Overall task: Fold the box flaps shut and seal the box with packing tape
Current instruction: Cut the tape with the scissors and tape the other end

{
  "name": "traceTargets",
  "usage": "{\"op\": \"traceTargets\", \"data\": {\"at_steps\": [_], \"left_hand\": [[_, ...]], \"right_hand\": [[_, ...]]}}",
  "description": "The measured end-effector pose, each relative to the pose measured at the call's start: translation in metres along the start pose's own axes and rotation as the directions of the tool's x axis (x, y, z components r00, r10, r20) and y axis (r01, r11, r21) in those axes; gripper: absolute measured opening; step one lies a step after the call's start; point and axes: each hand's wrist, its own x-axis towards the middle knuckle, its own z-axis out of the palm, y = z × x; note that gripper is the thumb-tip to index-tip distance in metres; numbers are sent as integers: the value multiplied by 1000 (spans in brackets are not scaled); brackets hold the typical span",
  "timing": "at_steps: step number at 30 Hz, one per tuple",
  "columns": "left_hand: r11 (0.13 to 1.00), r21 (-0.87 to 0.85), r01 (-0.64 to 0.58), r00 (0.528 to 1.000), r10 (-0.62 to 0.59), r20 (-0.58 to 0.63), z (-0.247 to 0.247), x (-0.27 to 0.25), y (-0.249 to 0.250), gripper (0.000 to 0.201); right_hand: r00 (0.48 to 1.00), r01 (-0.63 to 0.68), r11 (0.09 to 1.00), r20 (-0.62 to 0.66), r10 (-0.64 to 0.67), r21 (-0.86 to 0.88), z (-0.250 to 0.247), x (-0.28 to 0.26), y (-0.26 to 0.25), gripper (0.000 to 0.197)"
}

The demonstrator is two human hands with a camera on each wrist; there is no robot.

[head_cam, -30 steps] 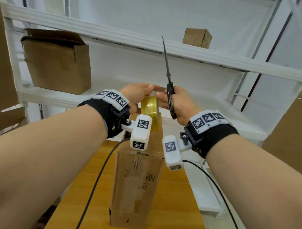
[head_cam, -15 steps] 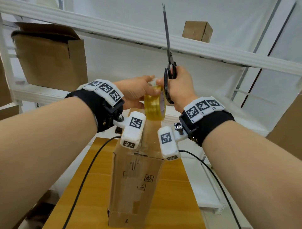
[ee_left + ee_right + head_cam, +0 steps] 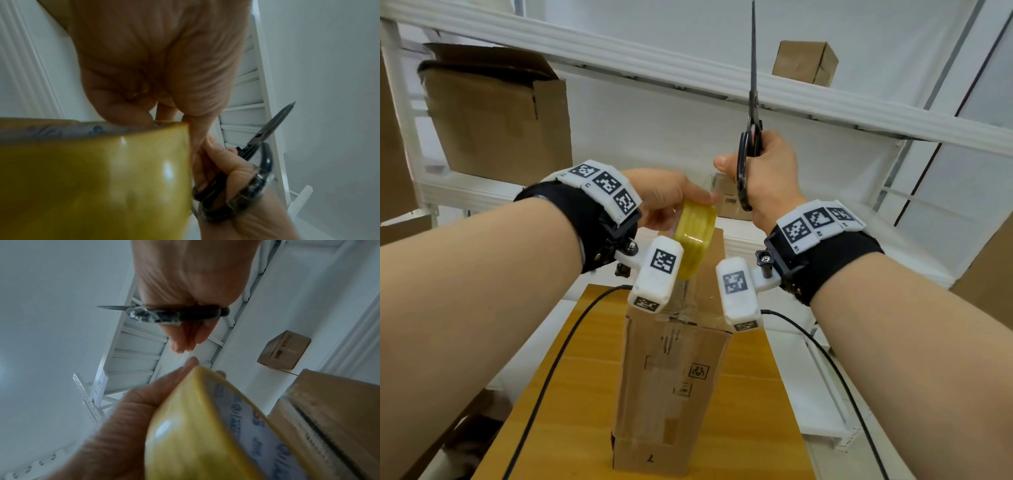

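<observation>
Lifted since a moment ago, the right hand (image 3: 763, 171) now carries the scissors (image 3: 751, 113) higher, blades closed and pointing to 12 o'clock, fingers (image 3: 185, 337) curled through the handles and apparently kept clear for a later cut. At 9 o'clock of it, the left hand (image 3: 667, 198) pinches the yellow tape roll (image 3: 695, 236) above the box (image 3: 674, 373), which stands upright on the wooden worktop (image 3: 750, 394). White shelving (image 3: 619, 58) behind holds more cartons (image 3: 496, 113).

Tape roll (image 3: 695, 236) above box (image 3: 671, 387), scissors (image 3: 751, 113) to its right.
</observation>
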Motion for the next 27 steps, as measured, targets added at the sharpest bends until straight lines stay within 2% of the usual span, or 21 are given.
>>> {"op": "traceTargets", "data": {"at_steps": [3, 4, 5, 8, 10, 13, 16, 19, 23, 27], "left_hand": [[998, 64, -28, 999, 26, 23, -6, 0, -6, 70], [997, 46, -61, 998, 60, 36, -8, -1, -6, 73], [995, 9, -97, 994, 97, 44, -9, -3, -4, 68], [959, -170, -227, 970, 238, 52, -7, -9, 5, 20], [929, -272, -249, 964, 266, 27, -3, -9, 10, 12], [911, -369, -185, 983, 169, -77, 3, -2, 10, 11], [838, -529, -132, 990, 88, -107, 5, -3, 11, 16], [811, -561, -163, 977, 52, -208, -1, -7, 19, 13], [734, -638, -234, 946, 20, -324, -12, -7, 25, 20], [703, -668, -243, 921, -49, -387, -6, -3, 19, 22]], "right_hand": [[1000, 16, 1000, 26, -16, 2, 3, -1, -6, 37], [1000, 8, 1000, 28, -8, 10, 4, 0, -8, 38], [999, -3, 1000, 34, 2, 20, 4, 0, -9, 37], [998, -49, 996, 33, 47, 77, 3, 0, -14, 33], [995, -96, 986, 39, 91, 134, 0, -2, -17, 31], [987, -146, 985, 80, 139, 92, 1, -5, -13, 23], [981, -170, 985, 97, 168, 9, -1, -11, -3, 14], [976, -180, 983, 129, 175, 31, -7, -20, 7, 14], [993, -97, 995, 65, 94, 34, -10, -28, 13, 23], [987, -86, 991, 142, 70, 107, -7, -41, 10, 29]]}}
